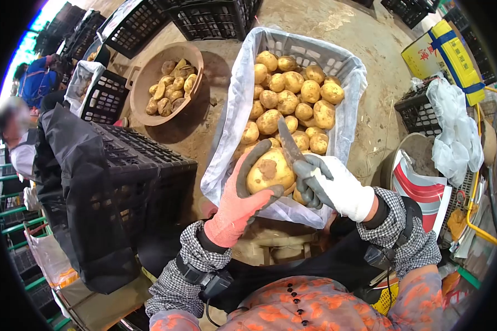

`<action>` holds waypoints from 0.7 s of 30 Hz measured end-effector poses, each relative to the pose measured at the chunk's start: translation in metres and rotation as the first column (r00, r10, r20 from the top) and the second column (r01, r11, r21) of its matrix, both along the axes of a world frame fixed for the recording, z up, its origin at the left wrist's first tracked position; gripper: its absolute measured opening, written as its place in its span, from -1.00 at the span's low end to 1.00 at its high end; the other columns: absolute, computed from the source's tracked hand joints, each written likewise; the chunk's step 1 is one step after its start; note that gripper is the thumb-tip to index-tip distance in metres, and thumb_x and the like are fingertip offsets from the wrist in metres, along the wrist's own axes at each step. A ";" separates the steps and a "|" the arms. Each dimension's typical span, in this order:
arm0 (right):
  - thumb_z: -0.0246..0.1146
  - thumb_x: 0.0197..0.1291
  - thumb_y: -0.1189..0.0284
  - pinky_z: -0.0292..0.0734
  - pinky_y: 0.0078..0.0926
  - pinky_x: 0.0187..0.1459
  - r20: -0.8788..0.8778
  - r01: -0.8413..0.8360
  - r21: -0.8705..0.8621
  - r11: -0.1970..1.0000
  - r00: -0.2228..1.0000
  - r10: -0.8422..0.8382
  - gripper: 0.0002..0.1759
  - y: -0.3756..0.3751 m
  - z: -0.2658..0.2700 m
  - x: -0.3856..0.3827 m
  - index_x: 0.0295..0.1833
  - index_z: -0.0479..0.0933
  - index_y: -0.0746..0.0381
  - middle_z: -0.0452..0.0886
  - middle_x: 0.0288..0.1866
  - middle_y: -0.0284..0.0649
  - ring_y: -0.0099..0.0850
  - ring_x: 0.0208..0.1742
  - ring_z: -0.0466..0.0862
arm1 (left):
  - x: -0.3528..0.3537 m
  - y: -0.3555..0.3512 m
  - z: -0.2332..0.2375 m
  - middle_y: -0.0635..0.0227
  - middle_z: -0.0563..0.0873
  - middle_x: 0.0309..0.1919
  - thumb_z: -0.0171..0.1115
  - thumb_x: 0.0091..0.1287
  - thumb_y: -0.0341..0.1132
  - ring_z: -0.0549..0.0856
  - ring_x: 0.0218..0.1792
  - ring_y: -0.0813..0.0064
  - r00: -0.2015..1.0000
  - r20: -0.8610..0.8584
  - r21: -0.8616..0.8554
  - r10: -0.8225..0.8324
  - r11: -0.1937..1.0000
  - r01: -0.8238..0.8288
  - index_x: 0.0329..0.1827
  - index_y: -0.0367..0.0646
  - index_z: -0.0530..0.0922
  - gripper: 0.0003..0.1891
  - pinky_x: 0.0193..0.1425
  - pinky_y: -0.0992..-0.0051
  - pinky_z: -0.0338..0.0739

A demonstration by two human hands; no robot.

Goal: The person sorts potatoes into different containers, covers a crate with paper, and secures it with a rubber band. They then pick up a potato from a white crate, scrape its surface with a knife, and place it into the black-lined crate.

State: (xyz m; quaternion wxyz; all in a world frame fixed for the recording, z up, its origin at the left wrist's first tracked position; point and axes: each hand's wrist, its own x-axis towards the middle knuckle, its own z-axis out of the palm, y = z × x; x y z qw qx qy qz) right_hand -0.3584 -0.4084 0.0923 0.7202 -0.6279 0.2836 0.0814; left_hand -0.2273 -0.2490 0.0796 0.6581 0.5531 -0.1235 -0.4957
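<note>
My left hand, in a pink glove with a grey palm, is wrapped round a large potato with a brown patch on its skin. My right hand, in a white and grey glove, grips a knife. The blade points up and away, at the potato's right side. Both hands are above the near part of a crate lined with white sheeting. Many loose potatoes fill the crate beyond my hands. The knife's handle is mostly hidden by my right fingers.
A brown basin with potatoes and pieces stands at the upper left. Black crates flank the left, one partly covered with black sheeting. Plastic bags and a yellow box are at the right. Other people sit at the far left.
</note>
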 end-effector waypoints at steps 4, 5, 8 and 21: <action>0.05 0.41 0.09 0.42 -0.54 -0.48 0.090 -0.254 -0.186 0.949 0.958 0.274 -0.56 -0.004 0.004 -0.003 -0.14 0.51 0.29 0.50 -0.56 -0.33 -0.56 -0.54 0.49 | 0.002 0.004 0.002 0.35 0.40 0.30 0.31 0.09 -0.53 0.43 0.30 0.50 0.996 -0.079 0.060 -0.044 0.997 0.049 0.53 -0.08 0.15 -0.13 0.34 0.50 0.35; 0.07 0.40 0.10 0.44 -0.52 -0.45 0.030 -0.097 -0.039 0.995 0.995 0.098 -0.57 0.000 0.005 -0.002 -0.10 0.52 0.30 0.53 -0.54 -0.28 -0.51 -0.53 0.51 | 0.001 0.001 0.005 0.34 0.35 0.34 0.33 0.09 -0.50 0.40 0.31 0.49 0.993 -0.114 -0.005 -0.035 0.999 0.035 0.54 -0.07 0.12 -0.11 0.35 0.48 0.35; 0.12 0.36 0.14 0.53 -0.39 -0.34 -0.019 -0.058 -0.253 0.966 0.998 0.055 -0.61 -0.003 -0.006 -0.003 -0.09 0.52 0.31 0.58 -0.47 -0.11 -0.26 -0.48 0.59 | 0.000 0.002 0.003 0.30 0.22 0.41 0.38 0.08 -0.42 0.33 0.37 0.43 0.982 -0.179 -0.082 -0.062 0.995 0.048 0.57 -0.05 0.02 -0.03 0.38 0.44 0.33; 0.11 0.29 0.25 0.52 -0.24 -0.36 0.068 -0.195 -0.495 0.847 0.963 0.261 -0.69 0.004 -0.003 0.002 -0.10 0.52 0.29 0.59 -0.49 -0.08 -0.13 -0.46 0.62 | -0.011 -0.001 -0.001 0.26 0.26 0.40 0.23 0.01 -0.61 0.33 0.39 0.40 0.998 0.051 -0.101 0.030 0.995 -0.025 0.56 -0.12 -0.02 -0.02 0.38 0.41 0.35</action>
